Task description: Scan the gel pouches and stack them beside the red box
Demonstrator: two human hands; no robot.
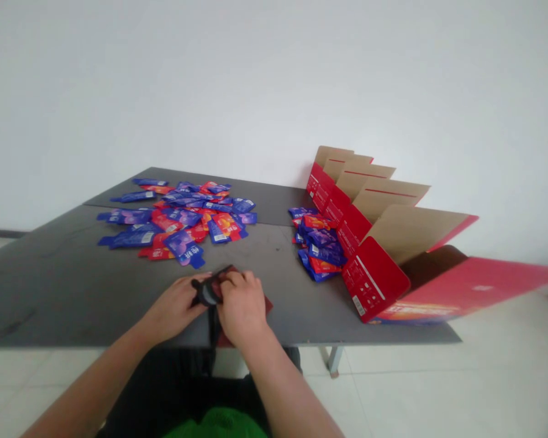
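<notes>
Both hands meet at the near edge of the dark grey table (283, 310). My left hand (176, 309) is closed with its fingertips against a small black object (208, 293) that has a rounded greyish face. My right hand (243, 304) curls over the same object from the other side, so its hidden part cannot be made out. From it a dark strap hangs down over the table edge. A flat brownish-red piece (268, 305) shows under and beside my right hand.
Beyond my hands lies a spread pile of blue and red pouches (182, 213). A smaller heap of such pouches (319, 246) sits to the right, against a row of several red cardboard boxes (377, 280) with raised flaps. A white wall (256, 91) stands behind.
</notes>
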